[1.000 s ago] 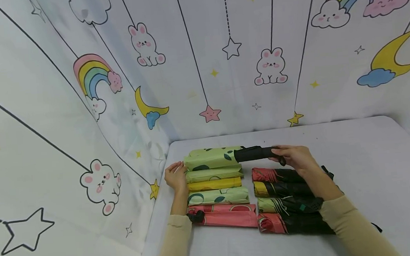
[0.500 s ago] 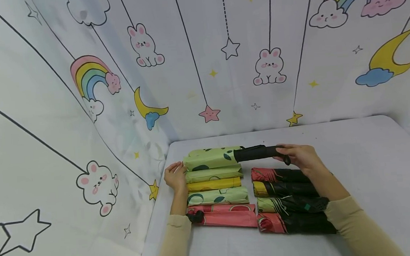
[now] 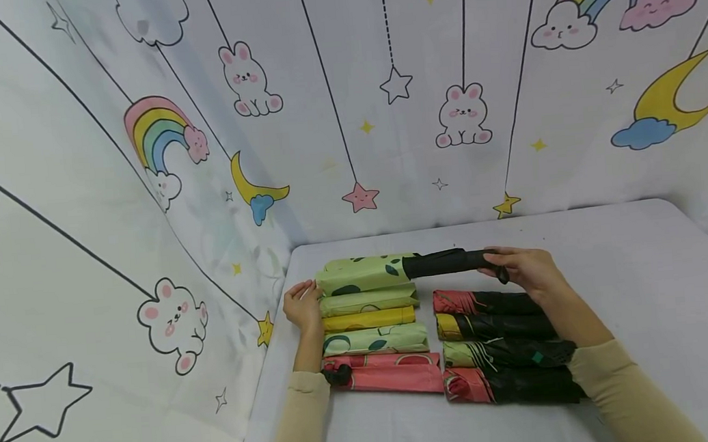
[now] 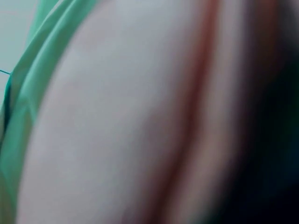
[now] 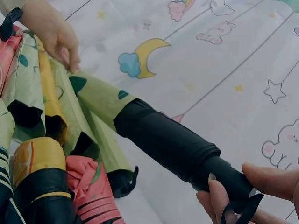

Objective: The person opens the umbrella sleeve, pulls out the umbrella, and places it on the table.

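Observation:
A folding umbrella (image 3: 443, 263) with a black body and handle sticks out of a light green leaf-print sleeve (image 3: 358, 277). My right hand (image 3: 527, 270) pinches the handle end between thumb and fingers; a black wrist strap (image 5: 243, 210) hangs there in the right wrist view. My left hand (image 3: 303, 305) pinches the far left end of the sleeve. Umbrella and sleeve lie in one line over the other covers. Blurred skin fills most of the left wrist view, with a strip of green fabric (image 4: 32, 98) at its left.
Below the held sleeve lie flat green, yellow (image 3: 370, 319) and pink (image 3: 389, 372) covers. Right of them, several folded umbrellas (image 3: 505, 353) with black and coloured fabric form a column under my right forearm. Behind the held sleeve lies another green one (image 3: 344, 263). A printed cloth backs the white table (image 3: 640, 262).
My right hand has moved a little to the right with the handle, and more of the black umbrella shows outside the sleeve. My left hand stays at the sleeve's end.

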### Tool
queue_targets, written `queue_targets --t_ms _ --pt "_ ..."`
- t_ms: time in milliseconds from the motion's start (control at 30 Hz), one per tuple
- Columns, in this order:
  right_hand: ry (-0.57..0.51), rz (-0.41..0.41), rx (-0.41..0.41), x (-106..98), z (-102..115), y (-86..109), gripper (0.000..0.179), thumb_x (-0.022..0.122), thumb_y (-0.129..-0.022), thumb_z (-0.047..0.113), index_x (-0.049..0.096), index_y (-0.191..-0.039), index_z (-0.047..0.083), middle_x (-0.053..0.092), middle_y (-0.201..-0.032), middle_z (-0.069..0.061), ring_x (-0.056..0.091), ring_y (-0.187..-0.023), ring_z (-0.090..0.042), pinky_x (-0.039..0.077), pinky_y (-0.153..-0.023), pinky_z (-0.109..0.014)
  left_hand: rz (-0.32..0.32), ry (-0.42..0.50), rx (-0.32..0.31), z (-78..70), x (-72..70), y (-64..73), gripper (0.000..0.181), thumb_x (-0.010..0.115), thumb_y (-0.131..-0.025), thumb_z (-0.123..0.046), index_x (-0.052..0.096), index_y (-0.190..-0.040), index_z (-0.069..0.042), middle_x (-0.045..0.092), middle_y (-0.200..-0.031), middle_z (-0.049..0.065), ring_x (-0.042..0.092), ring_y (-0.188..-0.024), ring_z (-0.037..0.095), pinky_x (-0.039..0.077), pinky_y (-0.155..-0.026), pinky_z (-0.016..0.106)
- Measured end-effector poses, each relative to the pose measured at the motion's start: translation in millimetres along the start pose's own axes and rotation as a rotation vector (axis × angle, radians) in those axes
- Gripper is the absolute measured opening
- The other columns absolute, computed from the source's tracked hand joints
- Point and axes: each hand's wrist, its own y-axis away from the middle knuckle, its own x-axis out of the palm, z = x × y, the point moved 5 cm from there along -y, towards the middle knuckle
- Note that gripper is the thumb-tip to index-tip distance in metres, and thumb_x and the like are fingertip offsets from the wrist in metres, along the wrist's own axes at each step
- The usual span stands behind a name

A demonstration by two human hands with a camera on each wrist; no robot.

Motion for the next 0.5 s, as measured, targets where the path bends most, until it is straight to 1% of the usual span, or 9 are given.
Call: queue_targets --t_ms 167,367,500 --pt "0.002 0.007 0.0 -2.4 2.7 2.5 0.014 0.078 -0.092 0.0 0.079 -0.104 0.007 0.074 -0.106 0.001 0.079 -0.091 -0.024 0.062 -0.085 -0.032 -0.004 0.006 0.002 0.8 -0.1 -0.4 0.04 0.074 -0.084 0.02 0.057 -0.118 0.007 0.067 -0.12 0.026 0.071 -0.116 0.035 0.062 -0.088 0.036" --pt "-0.023 0.013 0.008 -5.9 5.0 5.2 0.014 0.075 -0.093 -0.004 0.08 -0.101 0.007 0.075 -0.105 -0.001 0.079 -0.091 -0.023 0.062 -0.086 -0.033 -0.009 0.01 0.001 1.6 0.6 -0.9 0.039 0.073 -0.084 0.02 0.057 -0.117 0.008 0.066 -0.121 0.027 0.07 -0.117 0.036 0.062 -0.089 0.037" --pt "-0.03 0.007 0.005 -8.7 7.3 7.3 0.015 0.075 -0.092 -0.006 0.081 -0.1 0.006 0.075 -0.105 -0.001 0.079 -0.092 -0.023 0.062 -0.086 -0.035 -0.008 0.012 0.003 1.5 1.2 -0.6 0.04 0.073 -0.084 0.02 0.057 -0.118 0.008 0.066 -0.121 0.028 0.07 -0.117 0.036 0.062 -0.089 0.037"
